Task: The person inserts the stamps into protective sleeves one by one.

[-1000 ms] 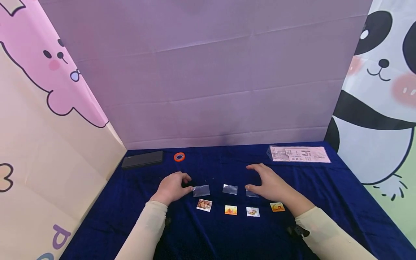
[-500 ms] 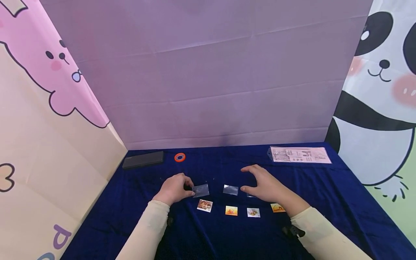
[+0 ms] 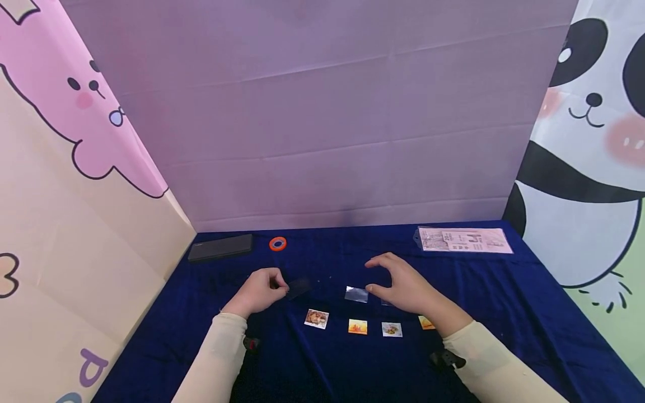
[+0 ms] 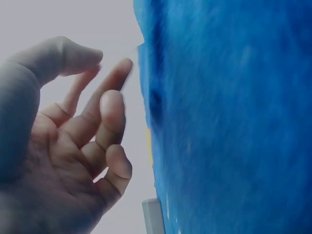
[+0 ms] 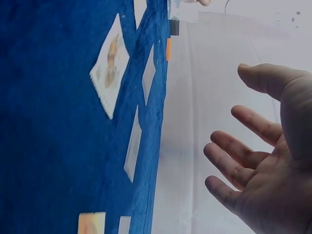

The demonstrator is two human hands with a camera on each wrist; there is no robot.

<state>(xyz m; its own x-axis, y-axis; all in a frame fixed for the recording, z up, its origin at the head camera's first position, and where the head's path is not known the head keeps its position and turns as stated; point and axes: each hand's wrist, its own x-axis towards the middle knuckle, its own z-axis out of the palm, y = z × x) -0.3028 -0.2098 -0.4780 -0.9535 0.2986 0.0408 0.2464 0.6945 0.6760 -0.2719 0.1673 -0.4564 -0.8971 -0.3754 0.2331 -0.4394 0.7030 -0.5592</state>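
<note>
My left hand [image 3: 257, 292] pinches a small clear plastic sleeve [image 3: 299, 287] between thumb and index finger, lifted off the blue cloth; the sleeve's transparent sheet also shows in the right wrist view [image 5: 184, 11]. My right hand [image 3: 403, 284] hovers over the cloth, thumb and fingers spread, holding nothing. Beside its thumb lies a second clear sleeve [image 3: 356, 294], and a third [image 3: 387, 303] is mostly hidden under that hand. Nearer the front sit several small stamps with notched edges: a brown one [image 3: 316, 318], an orange one [image 3: 358, 327], a white one [image 3: 392, 329] and a partly covered yellow one [image 3: 426, 323].
At the back left lie a flat black case [image 3: 220, 248] and an orange ring-shaped roll [image 3: 277, 243]. A pink printed sheet in a clear cover [image 3: 466, 240] is at the back right. Blue cloth [image 3: 322, 369] covers the table, with fabric walls behind and at both sides.
My left hand has taken hold of the leftmost clear sleeve and raised it from the cloth, drawing it slightly left. My right hand has drifted a little left, still spread. The stamps have stayed put.
</note>
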